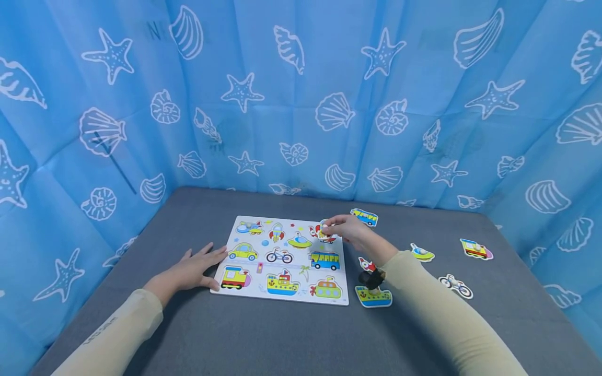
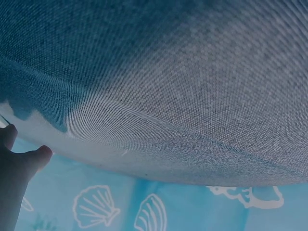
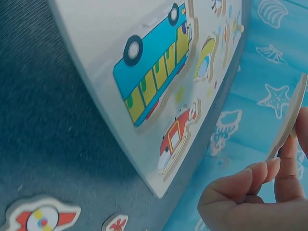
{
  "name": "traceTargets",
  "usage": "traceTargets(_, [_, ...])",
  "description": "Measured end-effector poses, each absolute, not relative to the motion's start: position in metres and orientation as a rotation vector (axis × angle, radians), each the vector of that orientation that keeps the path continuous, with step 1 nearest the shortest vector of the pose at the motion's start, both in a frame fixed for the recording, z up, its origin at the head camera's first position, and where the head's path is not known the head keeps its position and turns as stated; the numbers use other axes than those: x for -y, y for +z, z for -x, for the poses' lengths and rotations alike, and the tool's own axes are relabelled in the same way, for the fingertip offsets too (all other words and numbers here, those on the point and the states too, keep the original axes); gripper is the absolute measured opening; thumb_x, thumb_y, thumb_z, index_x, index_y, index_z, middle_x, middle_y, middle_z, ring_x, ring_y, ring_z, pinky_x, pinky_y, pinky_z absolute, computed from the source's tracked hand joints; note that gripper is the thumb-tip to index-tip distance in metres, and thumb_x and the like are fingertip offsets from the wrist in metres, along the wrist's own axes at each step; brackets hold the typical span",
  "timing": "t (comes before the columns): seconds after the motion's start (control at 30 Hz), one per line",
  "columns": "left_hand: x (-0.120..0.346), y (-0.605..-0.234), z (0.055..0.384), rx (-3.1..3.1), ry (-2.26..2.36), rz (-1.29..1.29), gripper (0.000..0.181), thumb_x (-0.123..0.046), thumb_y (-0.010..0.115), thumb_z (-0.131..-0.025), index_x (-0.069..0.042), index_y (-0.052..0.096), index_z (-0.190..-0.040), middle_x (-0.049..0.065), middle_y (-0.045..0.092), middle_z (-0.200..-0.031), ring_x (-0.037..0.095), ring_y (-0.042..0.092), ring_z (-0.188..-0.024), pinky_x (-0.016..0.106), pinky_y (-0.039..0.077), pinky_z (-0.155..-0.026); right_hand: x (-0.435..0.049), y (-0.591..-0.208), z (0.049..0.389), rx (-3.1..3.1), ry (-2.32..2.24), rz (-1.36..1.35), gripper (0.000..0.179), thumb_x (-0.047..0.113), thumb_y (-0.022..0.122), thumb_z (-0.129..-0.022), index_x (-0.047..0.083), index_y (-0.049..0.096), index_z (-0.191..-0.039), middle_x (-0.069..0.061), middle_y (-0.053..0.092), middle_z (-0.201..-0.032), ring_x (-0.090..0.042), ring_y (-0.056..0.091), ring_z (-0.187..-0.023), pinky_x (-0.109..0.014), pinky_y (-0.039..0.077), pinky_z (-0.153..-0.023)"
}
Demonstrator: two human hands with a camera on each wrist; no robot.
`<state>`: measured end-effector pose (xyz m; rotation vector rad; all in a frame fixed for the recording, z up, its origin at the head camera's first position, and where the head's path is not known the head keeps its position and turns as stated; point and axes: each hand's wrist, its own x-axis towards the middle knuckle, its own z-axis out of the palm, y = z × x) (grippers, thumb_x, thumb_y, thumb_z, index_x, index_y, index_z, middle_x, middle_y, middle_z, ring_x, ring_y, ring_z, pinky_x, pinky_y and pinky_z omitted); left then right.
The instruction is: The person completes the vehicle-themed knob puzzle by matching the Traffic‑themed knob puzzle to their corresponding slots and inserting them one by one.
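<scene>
A white wooden puzzle board [image 1: 277, 265] printed with colourful vehicles lies on the grey cloth. At its left edge, my left hand [image 1: 193, 269] rests with fingers spread and touching the board. My right hand [image 1: 350, 230] pinches a thin wooden puzzle piece [image 3: 291, 118] over the board's upper right corner, close above the printed red helicopter [image 3: 175, 137]. The piece is edge-on in the right wrist view, so its picture is mostly hidden. Just below that corner lies a bus piece's printed match, the blue bus [image 3: 154, 67]. The left wrist view shows only fingertips [image 2: 41, 155] and cloth.
Right of the board lie a bus piece [image 1: 365, 217], a flying saucer piece [image 1: 421, 254], a train piece [image 1: 475, 249], a bicycle piece [image 1: 455, 286], a ship piece [image 1: 373, 299] and a red-and-white piece [image 1: 366, 265]. A blue shell-patterned curtain [image 1: 291, 104] hangs behind.
</scene>
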<state>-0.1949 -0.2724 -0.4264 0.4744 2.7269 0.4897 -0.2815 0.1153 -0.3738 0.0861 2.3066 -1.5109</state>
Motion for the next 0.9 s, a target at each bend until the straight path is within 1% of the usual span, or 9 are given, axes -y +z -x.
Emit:
traceTargets(0.03, [0.272, -0.426, 0.194, -2.727, 0.488, -0.476, 0.099, -0.051, 0.076, -0.074, -0.008, 0.032, -0.152, 0.014, 0.025, -0.158, 0.045, 0.008, -0.144, 0.072, 0.002, -0.106, -0.114, -0.374, 0.281, -2.301, -1.511, -0.084, 0.022, 0.017, 0.069, -0.092, 0.004, 0.066, -0.109, -0.006, 0.062, -0.103, -0.03, 0.046, -0.098, -0.04, 0.04, -0.082])
traceTargets(0.1, [0.272, -0.425, 0.193, -2.729, 0.483, -0.478, 0.099, -0.051, 0.076, -0.074, -0.008, 0.032, -0.152, 0.014, 0.025, -0.158, 0.046, 0.009, -0.144, 0.072, 0.002, -0.106, -0.11, -0.374, 0.281, -2.291, -1.514, -0.092, 0.023, 0.016, 0.068, -0.092, 0.004, 0.065, -0.111, -0.008, 0.062, -0.107, -0.033, 0.045, -0.11, -0.047, 0.038, -0.094])
traceTargets(0.17, [0.271, -0.425, 0.193, -2.731, 0.482, -0.476, 0.098, -0.051, 0.076, -0.074, -0.008, 0.033, -0.152, 0.014, 0.026, -0.158, 0.046, 0.009, -0.144, 0.072, 0.002, -0.106, -0.107, -0.375, 0.28, -2.287, -1.513, -0.096, 0.023, 0.017, 0.068, -0.092, 0.005, 0.065, -0.112, -0.009, 0.064, -0.109, -0.032, 0.047, -0.114, -0.052, 0.034, -0.101])
traceTargets(0.3, [0.27, -0.424, 0.192, -2.735, 0.489, -0.472, 0.097, -0.05, 0.076, -0.075, -0.008, 0.033, -0.152, 0.015, 0.026, -0.158, 0.046, 0.009, -0.144, 0.072, 0.003, -0.105, -0.1, -0.378, 0.281, -2.293, -1.503, -0.105, 0.024, 0.017, 0.069, -0.091, 0.005, 0.066, -0.112, -0.009, 0.066, -0.107, -0.03, 0.051, -0.111, -0.05, 0.036, -0.098])
traceTargets(0.4, [0.27, -0.423, 0.192, -2.738, 0.485, -0.479, 0.098, -0.05, 0.076, -0.075, -0.008, 0.033, -0.152, 0.015, 0.026, -0.157, 0.046, 0.009, -0.144, 0.073, 0.003, -0.105, -0.095, -0.38, 0.282, -2.297, -1.491, -0.099, 0.025, 0.017, 0.069, -0.092, 0.005, 0.066, -0.113, -0.01, 0.065, -0.112, -0.03, 0.05, -0.11, -0.047, 0.038, -0.093])
traceTargets(0.53, [0.27, -0.422, 0.192, -2.735, 0.489, -0.482, 0.098, -0.05, 0.076, -0.075, -0.008, 0.033, -0.152, 0.015, 0.026, -0.157, 0.046, 0.009, -0.144, 0.073, 0.003, -0.105, -0.089, -0.381, 0.283, -2.307, -1.475, -0.1, 0.025, 0.018, 0.069, -0.092, 0.006, 0.067, -0.114, -0.01, 0.062, -0.116, -0.028, 0.049, -0.11, -0.044, 0.039, -0.091])
traceTargets(0.73, [0.271, -0.424, 0.192, -2.733, 0.499, -0.477, 0.098, -0.051, 0.076, -0.074, -0.008, 0.033, -0.152, 0.015, 0.026, -0.158, 0.046, 0.009, -0.144, 0.072, 0.002, -0.106, -0.08, -0.384, 0.285, -2.293, -1.476, -0.102, 0.022, 0.018, 0.069, -0.092, 0.008, 0.068, -0.111, -0.01, 0.065, -0.111, -0.028, 0.05, -0.108, -0.044, 0.039, -0.091])
traceTargets(0.9, [0.271, -0.425, 0.194, -2.732, 0.489, -0.471, 0.099, -0.053, 0.076, -0.074, -0.009, 0.033, -0.152, 0.014, 0.026, -0.158, 0.045, 0.009, -0.144, 0.072, 0.002, -0.106, -0.07, -0.387, 0.287, -2.285, -1.487, -0.115, 0.018, 0.02, 0.072, -0.09, 0.011, 0.069, -0.105, -0.006, 0.069, -0.101, -0.028, 0.048, -0.111, -0.044, 0.038, -0.091])
